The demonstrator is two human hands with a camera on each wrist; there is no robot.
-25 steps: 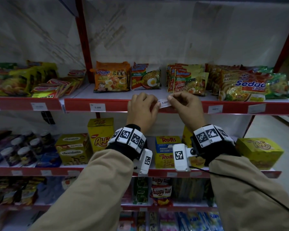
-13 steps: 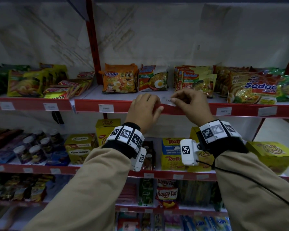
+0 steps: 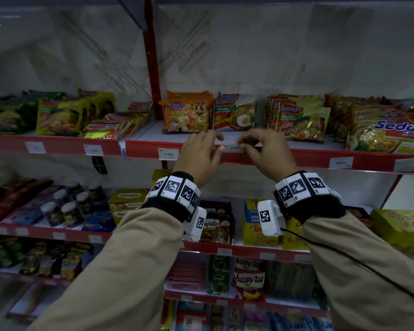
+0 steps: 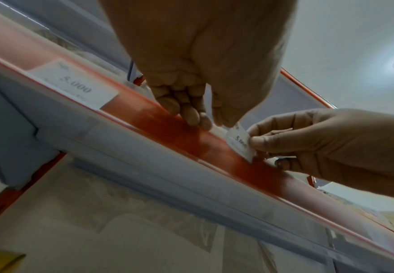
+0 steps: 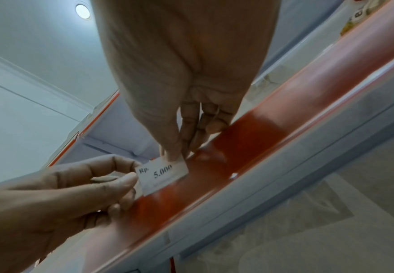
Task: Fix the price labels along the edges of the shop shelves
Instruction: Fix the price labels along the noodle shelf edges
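Observation:
A small white price label (image 3: pixel 234 148) reading "Rp. 5.000" sits tilted at the upper edge of the red shelf strip (image 3: pixel 296 158), in front of the noodle packets. My right hand (image 3: pixel 243 145) pinches the label's (image 5: pixel 165 175) right end between thumb and fingers (image 5: pixel 175 155). My left hand (image 3: pixel 221 143) is curled at the label's left edge, where thumb (image 5: pixel 128 182) and forefinger meet it. Its other fingertips (image 4: pixel 191 114) press on the strip (image 4: pixel 168 125). From the left wrist view the label (image 4: pixel 240 143) stands off the strip at an angle.
Other labels (image 3: pixel 168 154) (image 3: pixel 340 162) sit in the same strip to either side. Noodle packets (image 3: pixel 188 112) line the shelf behind my hands. A red upright (image 3: pixel 151 56) rises at the left. The shelves below hold boxes and jars.
Both hands have carried the label up from the strip's face to its upper edge. They have drawn slightly apart. The head view has shifted.

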